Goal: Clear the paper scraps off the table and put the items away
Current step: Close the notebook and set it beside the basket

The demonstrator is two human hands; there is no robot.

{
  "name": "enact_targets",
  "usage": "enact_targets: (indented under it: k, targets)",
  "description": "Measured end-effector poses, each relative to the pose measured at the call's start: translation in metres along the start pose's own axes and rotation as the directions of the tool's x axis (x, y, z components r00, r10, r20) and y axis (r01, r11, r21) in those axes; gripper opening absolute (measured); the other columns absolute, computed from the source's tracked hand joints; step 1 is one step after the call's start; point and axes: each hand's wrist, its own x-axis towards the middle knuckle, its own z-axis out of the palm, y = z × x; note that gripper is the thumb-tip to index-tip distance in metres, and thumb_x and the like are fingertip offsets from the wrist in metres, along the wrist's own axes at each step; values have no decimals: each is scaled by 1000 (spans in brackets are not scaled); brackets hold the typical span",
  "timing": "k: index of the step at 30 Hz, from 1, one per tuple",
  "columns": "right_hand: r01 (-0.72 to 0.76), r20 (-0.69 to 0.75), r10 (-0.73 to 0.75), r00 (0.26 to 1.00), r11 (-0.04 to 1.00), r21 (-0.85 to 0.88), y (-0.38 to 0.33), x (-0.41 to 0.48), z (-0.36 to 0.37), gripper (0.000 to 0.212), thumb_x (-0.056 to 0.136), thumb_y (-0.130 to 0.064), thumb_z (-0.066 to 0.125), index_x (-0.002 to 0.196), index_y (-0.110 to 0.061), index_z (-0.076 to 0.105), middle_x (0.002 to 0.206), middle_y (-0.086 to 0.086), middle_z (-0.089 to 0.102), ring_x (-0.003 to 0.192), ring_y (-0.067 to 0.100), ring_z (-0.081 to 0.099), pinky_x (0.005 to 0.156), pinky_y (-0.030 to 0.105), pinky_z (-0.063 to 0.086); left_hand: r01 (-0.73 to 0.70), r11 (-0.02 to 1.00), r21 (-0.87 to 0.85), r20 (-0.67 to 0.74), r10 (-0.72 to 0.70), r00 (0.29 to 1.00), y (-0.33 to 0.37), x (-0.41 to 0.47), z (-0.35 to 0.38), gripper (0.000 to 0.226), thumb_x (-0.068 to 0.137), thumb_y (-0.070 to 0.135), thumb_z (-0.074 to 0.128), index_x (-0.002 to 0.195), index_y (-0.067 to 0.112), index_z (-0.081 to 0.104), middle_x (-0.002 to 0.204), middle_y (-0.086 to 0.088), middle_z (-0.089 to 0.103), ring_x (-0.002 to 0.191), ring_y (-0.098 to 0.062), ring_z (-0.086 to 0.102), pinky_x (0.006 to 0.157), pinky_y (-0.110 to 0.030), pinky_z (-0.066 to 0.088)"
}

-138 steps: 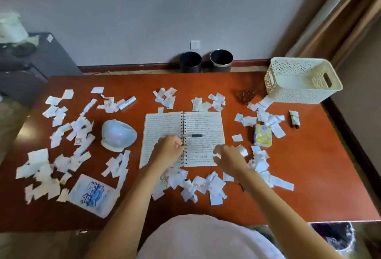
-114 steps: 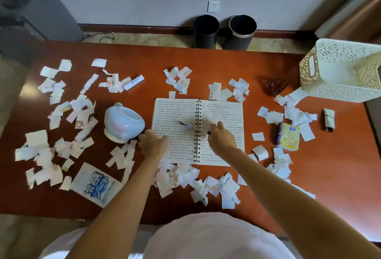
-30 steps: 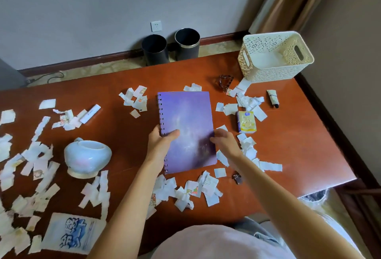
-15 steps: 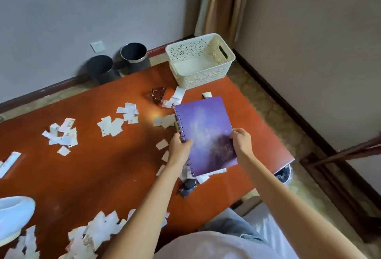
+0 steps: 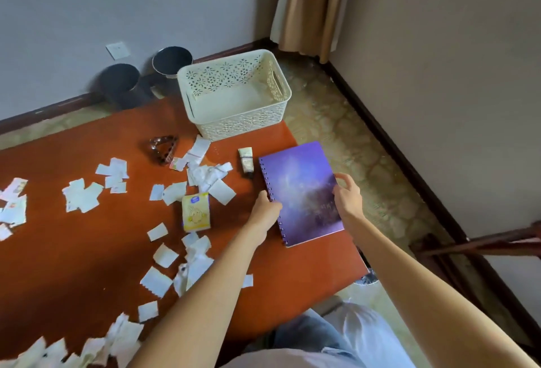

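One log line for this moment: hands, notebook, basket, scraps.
left hand: grips notebook spiral edge | right hand: pinches opposite edge | notebook: closed, short of basket | basket: empty | paper scraps: on table

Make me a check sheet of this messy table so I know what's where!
Surface: red-brown wooden table, strewn with litter.
Job's things: torn white paper scraps scattered across it; closed purple spiral notebook at its right edge; yellow tissue pack, small cream tube and clear hair clip lying loose; white perforated plastic basket at the far corner, apparently empty.
Clutter: nothing seen beyond those.
Grippers: left hand grips the notebook's spiral side; right hand holds its opposite edge.
Cables: nothing seen.
Surroundings: two dark round bins on the floor by the wall; beige curtain.
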Motion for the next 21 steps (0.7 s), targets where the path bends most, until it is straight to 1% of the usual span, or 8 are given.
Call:
enact_targets:
  k: [2, 4, 7, 9, 11, 14, 17, 21]
  targets:
    - [13, 41, -12, 999, 999, -37, 0, 8, 1, 50, 81, 2, 35, 120, -22, 56, 88, 4, 57, 70, 23, 52, 65, 30, 45, 31, 1000, 6, -30, -31, 999, 2, -1, 1, 28, 82, 1, 43, 103, 19, 47, 114, -8, 61, 91, -23, 57, 86, -36, 50]
    - [27, 74, -22, 997, 997, -70, 1, 13, 4, 52, 82, 4, 35, 122, -22, 55, 84, 2, 54, 76, 24, 51, 64, 28, 43, 63, 998, -12, -42, -63, 997, 5, -4, 0, 35, 87, -1, 41, 115, 21, 45, 98, 3, 57, 82, -18, 53, 72, -27, 49]
    - [80, 121, -63, 991, 986, -144, 3, 18, 10, 54, 82, 5, 37, 127, -20, 55, 92, 10, 58, 72, 23, 51, 64, 27, 42, 78, 997, -13, -66, -79, 995, 1, -4, -3, 41, 89, -1, 40, 127, 12, 45, 84, 10, 50, 75, -14, 46, 60, -21, 42]
    - [129, 156, -99, 983, 972, -195, 4, 19, 16, 56, 80, 6, 41, 128, -19, 55, 101, 16, 63, 83, 29, 57, 73, 29, 45, 79, 997, -9, -110, -79, 991, -5, -4, -6, 40, 88, -1, 41, 127, 8, 45, 83, 8, 50, 71, -13, 46, 62, -24, 42]
    - [183, 181, -143, 973, 957, -227, 6, 19, 23, 57, 77, 8, 42, 126, -16, 57, 110, 19, 60, 94, 33, 57, 81, 30, 44, 91, 996, 13, -142, -88, 986, -10, -5, -11, 41, 89, -1, 40, 129, 7, 43, 93, 1, 52, 80, -17, 49, 71, -30, 46]
    - [264, 207, -211, 955, 923, -279, 9, 17, 30, 54, 76, 11, 41, 121, -10, 61, 101, 16, 52, 83, 24, 44, 67, 17, 28, 103, 995, 20, -167, -98, 981, -15, -9, -15, 42, 91, 1, 40, 132, 7, 40, 98, 1, 48, 91, -20, 48, 74, -29, 48]
    - [286, 213, -229, 950, 912, -294, 11, 15, 32, 50, 79, 12, 40, 119, -8, 63, 103, 16, 47, 92, 24, 44, 70, 13, 27, 102, 995, 1, -181, -100, 978, -18, -12, -16, 41, 92, 0, 40, 132, 8, 39, 91, 4, 48, 90, -20, 46, 64, -24, 46]
    - [291, 207, -231, 951, 898, -332, 12, 12, 33, 51, 82, 10, 40, 125, -8, 59, 114, 17, 48, 107, 29, 49, 78, 15, 31, 93, 996, 6, -185, -90, 979, -19, -14, -17, 41, 92, 1, 41, 132, 9, 40, 120, -8, 51, 98, -20, 51, 79, -31, 50]
